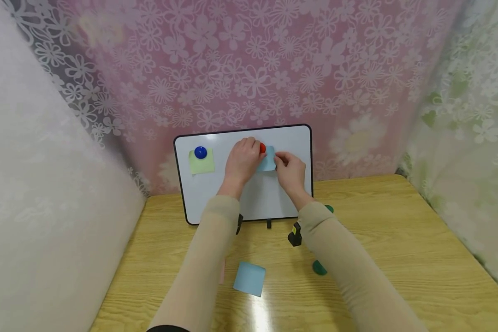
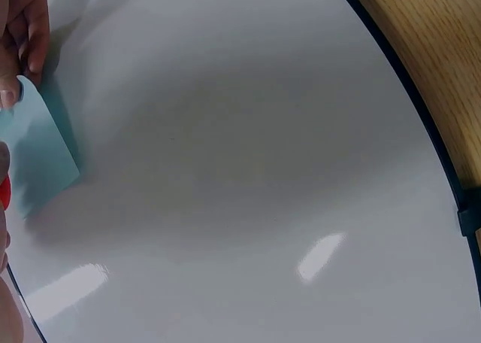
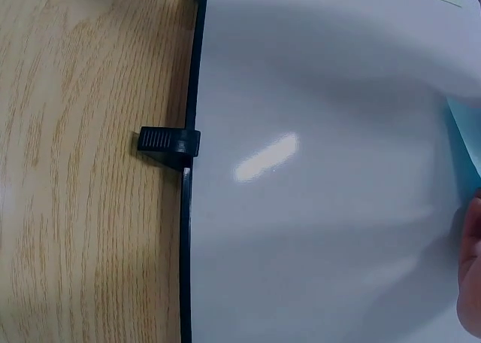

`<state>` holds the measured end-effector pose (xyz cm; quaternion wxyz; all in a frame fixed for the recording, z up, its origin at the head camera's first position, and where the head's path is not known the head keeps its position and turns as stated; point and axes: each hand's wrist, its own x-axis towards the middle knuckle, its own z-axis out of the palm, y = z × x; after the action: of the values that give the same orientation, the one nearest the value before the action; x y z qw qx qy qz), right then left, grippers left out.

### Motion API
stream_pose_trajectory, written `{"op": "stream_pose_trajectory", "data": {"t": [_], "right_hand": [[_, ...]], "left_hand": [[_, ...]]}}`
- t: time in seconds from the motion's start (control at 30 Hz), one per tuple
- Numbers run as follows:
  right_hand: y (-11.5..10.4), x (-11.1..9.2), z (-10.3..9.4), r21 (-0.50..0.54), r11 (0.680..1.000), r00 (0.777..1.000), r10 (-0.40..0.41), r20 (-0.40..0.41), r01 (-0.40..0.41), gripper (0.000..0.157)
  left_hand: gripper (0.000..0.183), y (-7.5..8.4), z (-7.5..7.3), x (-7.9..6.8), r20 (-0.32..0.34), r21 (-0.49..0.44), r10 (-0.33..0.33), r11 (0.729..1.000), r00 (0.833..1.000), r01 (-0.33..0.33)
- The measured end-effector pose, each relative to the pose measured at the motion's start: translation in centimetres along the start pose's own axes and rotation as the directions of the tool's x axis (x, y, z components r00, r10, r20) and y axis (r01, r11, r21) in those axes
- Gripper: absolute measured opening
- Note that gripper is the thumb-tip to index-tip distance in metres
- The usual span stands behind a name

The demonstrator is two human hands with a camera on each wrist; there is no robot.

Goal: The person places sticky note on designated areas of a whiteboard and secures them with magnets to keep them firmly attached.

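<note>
Against the whiteboard [image 1: 249, 193], my left hand [image 1: 242, 159] grips a red round magnet [image 1: 263, 148] at the upper part of a light blue sticky note [image 1: 268, 161]. My right hand [image 1: 291, 171] pinches the note's right edge between thumb and fingers. In the left wrist view, the blue note [image 2: 37, 151] bends away from the board, its lower corner casting a shadow. At the board's upper left, a blue magnet [image 1: 200, 152] sits over a pale green note [image 1: 202, 165].
A second light blue note [image 1: 250, 279] lies on the wooden table [image 1: 182, 258]. The edge of a pink note [image 1: 222, 272] shows beside my left sleeve. Green round magnets [image 1: 320, 268] lie near my right forearm. A black clip [image 3: 169, 141] sits on the board's bottom edge.
</note>
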<state>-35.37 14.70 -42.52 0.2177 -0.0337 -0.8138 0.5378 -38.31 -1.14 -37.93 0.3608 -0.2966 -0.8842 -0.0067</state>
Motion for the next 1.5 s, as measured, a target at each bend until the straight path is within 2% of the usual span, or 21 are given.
{"op": "stream_pose_trajectory", "data": {"t": [0.3,0.57,0.87,1.13,1.5], "right_hand": [[-0.1,0.0,-0.2,0.010,1.000,1.000,-0.002,-0.003,0.002,0.025],[-0.4,-0.1,-0.3,0.017,1.000,1.000,0.013,0.005,-0.013,0.025],[-0.4,0.0,-0.1,0.011,1.000,1.000,0.011,-0.013,-0.011,0.025],[-0.2,0.0,-0.1,0.006,1.000,1.000,0.010,-0.023,-0.010,0.025],[-0.2,0.1,0.2,0.024,1.000,0.999,0.019,-0.034,-0.018,0.023]], "left_hand": [[0.035,0.5,0.1,0.3,0.000,0.000,-0.012,1.000,1.000,0.012],[0.037,0.8,-0.2,0.5,0.050,0.022,-0.024,0.999,0.998,0.023],[0.039,1.0,0.2,0.7,0.051,0.055,-0.009,0.998,0.999,0.007],[0.039,1.2,0.3,0.8,0.043,0.058,-0.019,0.998,0.999,0.017],[0.035,1.5,0.7,0.8,0.067,0.069,-0.024,0.997,0.997,0.020]]}}
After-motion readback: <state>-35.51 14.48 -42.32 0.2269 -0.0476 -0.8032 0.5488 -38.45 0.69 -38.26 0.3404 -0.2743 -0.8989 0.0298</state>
